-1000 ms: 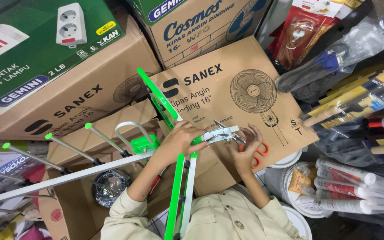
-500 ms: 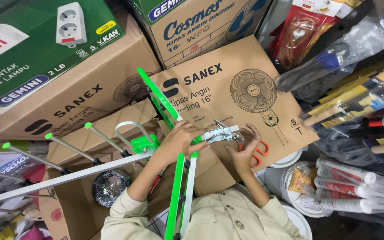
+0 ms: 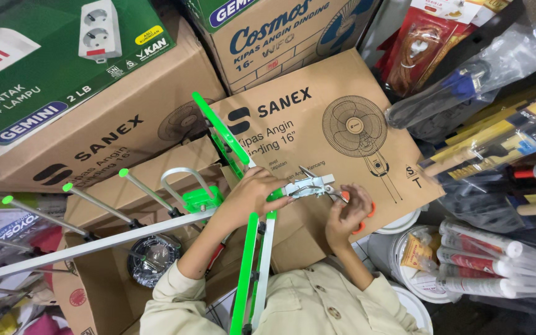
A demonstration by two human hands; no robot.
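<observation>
A person's left hand [image 3: 252, 195] is gripping a green antenna [image 3: 246, 267]. The right hand [image 3: 345, 214] is closing around orange-handled pliers [image 3: 362, 218] at its metal bracket [image 3: 308, 186].

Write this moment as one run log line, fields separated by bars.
left hand: grips green antenna frame | right hand: holds orange-handled pliers at metal bracket | beneath: fan carton

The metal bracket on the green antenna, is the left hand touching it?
Touching. The head view shows the left hand wrapped round the green antenna, its fingertips pressed against the metal bracket; no gap shows between them.
</observation>
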